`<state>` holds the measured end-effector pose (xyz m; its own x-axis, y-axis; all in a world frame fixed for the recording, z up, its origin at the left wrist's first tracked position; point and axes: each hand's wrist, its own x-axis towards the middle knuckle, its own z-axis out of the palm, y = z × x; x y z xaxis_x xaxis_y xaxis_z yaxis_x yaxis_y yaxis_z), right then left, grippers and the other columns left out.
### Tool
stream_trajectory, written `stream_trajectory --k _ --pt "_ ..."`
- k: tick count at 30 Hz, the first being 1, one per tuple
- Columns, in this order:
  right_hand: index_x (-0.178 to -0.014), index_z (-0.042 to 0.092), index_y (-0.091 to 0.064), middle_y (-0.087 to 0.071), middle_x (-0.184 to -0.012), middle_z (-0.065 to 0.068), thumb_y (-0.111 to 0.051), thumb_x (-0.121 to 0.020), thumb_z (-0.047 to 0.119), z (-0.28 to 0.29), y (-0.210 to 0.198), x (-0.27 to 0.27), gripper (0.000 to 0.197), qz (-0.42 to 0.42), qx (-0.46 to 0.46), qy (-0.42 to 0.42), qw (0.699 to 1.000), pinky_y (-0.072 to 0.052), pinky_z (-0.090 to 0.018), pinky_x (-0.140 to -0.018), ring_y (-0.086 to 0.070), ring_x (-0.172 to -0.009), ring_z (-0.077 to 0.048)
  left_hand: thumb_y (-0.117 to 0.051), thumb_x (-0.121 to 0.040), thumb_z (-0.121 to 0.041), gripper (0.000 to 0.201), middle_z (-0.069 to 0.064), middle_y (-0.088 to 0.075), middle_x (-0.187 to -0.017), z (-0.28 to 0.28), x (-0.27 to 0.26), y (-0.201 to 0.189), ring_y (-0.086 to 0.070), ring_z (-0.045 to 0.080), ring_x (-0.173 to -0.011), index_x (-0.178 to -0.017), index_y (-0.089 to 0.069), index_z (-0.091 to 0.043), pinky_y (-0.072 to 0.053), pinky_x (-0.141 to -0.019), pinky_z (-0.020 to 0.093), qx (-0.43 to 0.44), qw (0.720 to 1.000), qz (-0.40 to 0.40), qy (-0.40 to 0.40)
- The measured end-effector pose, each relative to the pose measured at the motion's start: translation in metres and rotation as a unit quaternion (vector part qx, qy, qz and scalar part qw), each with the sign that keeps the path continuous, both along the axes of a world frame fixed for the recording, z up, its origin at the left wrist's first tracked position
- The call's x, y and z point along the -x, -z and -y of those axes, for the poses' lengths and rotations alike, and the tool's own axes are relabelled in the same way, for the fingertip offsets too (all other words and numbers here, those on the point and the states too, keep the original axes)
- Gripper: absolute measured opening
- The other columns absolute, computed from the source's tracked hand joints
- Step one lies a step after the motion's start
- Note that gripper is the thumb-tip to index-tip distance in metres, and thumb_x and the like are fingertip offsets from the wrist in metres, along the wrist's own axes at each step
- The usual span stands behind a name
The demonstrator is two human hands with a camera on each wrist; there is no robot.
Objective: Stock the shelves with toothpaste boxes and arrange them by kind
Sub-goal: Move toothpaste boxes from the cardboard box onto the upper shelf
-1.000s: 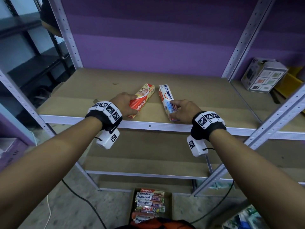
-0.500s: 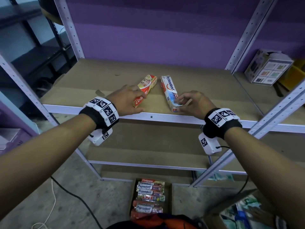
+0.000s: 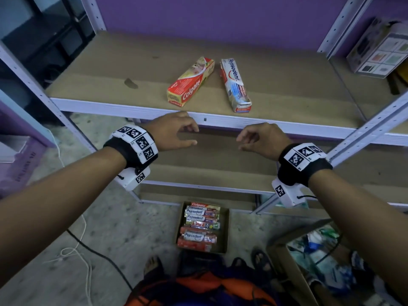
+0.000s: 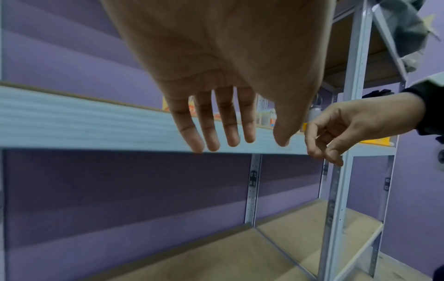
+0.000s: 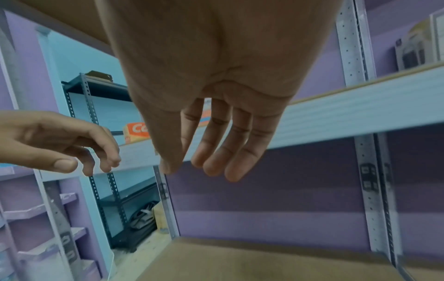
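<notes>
A red Colgate box [image 3: 191,82] and a white Pepsodent box [image 3: 235,85] lie side by side on the upper shelf [image 3: 110,69], near its front edge. In the right wrist view the Colgate box [image 5: 135,132] shows its end above the shelf rail. My left hand [image 3: 187,134] hangs in front of the rail, below the Colgate box, fingers relaxed and holding nothing. My right hand [image 3: 245,141] hangs level with it, below the Pepsodent box, loose and bare too. On the floor stands a cardboard box [image 3: 224,230] filled with several more Colgate and Pepsodent cartons.
A printed carton [image 3: 379,51] sits on the neighbouring shelf at the right. A lower shelf [image 3: 209,155] lies behind my hands. Cables [image 3: 88,246] trail over the floor at the left, and an open carton of packets [image 3: 326,266] stands at the bottom right.
Both hands have let go of the two boxes and drawn back off the shelf, down past its front rail. The Colgate and Pepsodent boxes stay lying where they were placed.
</notes>
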<state>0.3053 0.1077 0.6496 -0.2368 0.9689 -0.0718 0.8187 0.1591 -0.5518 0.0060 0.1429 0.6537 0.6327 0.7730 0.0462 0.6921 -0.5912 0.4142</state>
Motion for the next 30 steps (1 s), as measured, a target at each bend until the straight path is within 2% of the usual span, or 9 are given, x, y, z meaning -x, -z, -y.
stream_trajectory --k 4,9,11,14,19,22,25,27,30 --pt "-0.084 0.033 -0.071 -0.067 -0.075 0.014 -0.082 -0.076 0.023 0.009 0.040 0.002 0.017 0.026 0.047 -0.001 0.999 -0.046 -0.015 -0.073 -0.061 -0.069 -0.002 -0.070 -0.085 -0.041 0.034 -0.001 -0.059 -0.108 0.011 0.003 0.039 -0.058 0.013 -0.093 -0.112 -0.065 -0.021 -0.039 -0.079 0.020 0.049 0.998 -0.024 -0.028" --pt "-0.085 0.028 -0.074 -0.065 -0.070 0.016 -0.080 -0.079 0.019 0.027 0.102 0.006 0.012 0.014 0.131 0.008 0.991 -0.050 -0.022 -0.078 -0.061 -0.071 -0.009 -0.069 -0.084 -0.043 0.031 -0.005 -0.059 -0.105 0.029 0.006 0.108 -0.056 0.011 -0.089 -0.108 -0.064 -0.023 -0.050 -0.087 0.032 0.159 0.985 -0.044 -0.045" --pt "-0.089 0.021 -0.075 -0.066 -0.074 0.015 -0.075 -0.083 0.013 0.035 0.129 0.007 0.011 0.003 0.157 -0.004 0.988 -0.052 -0.027 -0.076 -0.061 -0.072 -0.010 -0.071 -0.083 -0.039 0.026 -0.007 -0.059 -0.101 0.037 0.007 0.143 -0.058 0.013 -0.086 -0.104 -0.065 -0.023 -0.051 -0.085 0.033 0.192 0.979 -0.036 -0.052" --pt "-0.095 0.020 -0.075 -0.072 -0.090 0.002 -0.073 -0.085 0.018 0.048 0.169 0.013 0.010 0.014 0.220 -0.009 0.975 -0.054 -0.031 -0.074 -0.066 -0.079 -0.016 -0.069 -0.084 -0.040 0.017 -0.013 -0.056 -0.095 0.051 0.008 0.193 -0.056 0.010 -0.086 -0.098 -0.065 -0.030 -0.048 -0.085 0.029 0.245 0.965 -0.049 -0.076" --pt "-0.092 0.023 -0.074 -0.065 -0.085 0.010 -0.071 -0.087 0.022 0.070 0.251 0.022 0.006 -0.016 0.329 0.027 0.944 -0.053 -0.033 -0.075 -0.062 -0.080 -0.017 -0.066 -0.087 -0.043 0.011 -0.018 -0.060 -0.093 0.077 0.015 0.289 -0.054 -0.006 -0.075 -0.094 -0.066 -0.035 -0.041 -0.071 0.021 0.329 0.935 -0.066 -0.115" --pt "-0.093 0.029 -0.073 -0.068 -0.098 0.004 -0.069 -0.088 0.031 0.083 0.305 0.028 0.007 -0.008 0.381 0.036 0.924 -0.055 -0.036 -0.083 -0.065 -0.090 -0.020 -0.065 -0.089 -0.041 0.012 -0.016 -0.063 -0.095 0.092 0.021 0.353 -0.053 -0.006 -0.073 -0.096 -0.066 -0.032 -0.037 -0.064 0.018 0.374 0.913 -0.078 -0.142" --pt "-0.090 0.035 -0.072 -0.069 -0.093 0.006 -0.067 -0.089 0.033 0.092 0.362 0.032 0.006 -0.022 0.417 0.072 0.906 -0.059 -0.036 -0.077 -0.069 -0.086 -0.019 -0.065 -0.087 -0.041 0.015 -0.011 -0.064 -0.096 0.102 0.026 0.413 -0.055 0.001 -0.073 -0.097 -0.067 -0.030 -0.039 -0.069 0.018 0.403 0.897 -0.088 -0.161" --pt "-0.095 0.034 -0.073 -0.070 -0.094 0.003 -0.066 -0.089 0.034 0.096 0.400 0.035 0.009 -0.025 0.435 0.097 0.895 -0.061 -0.035 -0.073 -0.070 -0.084 -0.019 -0.065 -0.087 -0.042 0.014 -0.011 -0.063 -0.094 0.108 0.027 0.453 -0.056 0.007 -0.081 -0.095 -0.066 -0.031 -0.038 -0.076 0.018 0.406 0.892 -0.091 -0.176" --pt "-0.104 0.030 -0.072 -0.072 -0.102 -0.001 -0.065 -0.090 0.037 0.097 0.457 0.038 0.016 -0.017 0.442 0.104 0.891 -0.060 -0.038 -0.081 -0.070 -0.088 -0.019 -0.063 -0.086 -0.045 0.006 -0.013 -0.062 -0.090 0.112 0.029 0.509 -0.058 0.007 -0.085 -0.085 -0.062 -0.039 -0.038 -0.078 0.018 0.402 0.890 -0.078 -0.199"
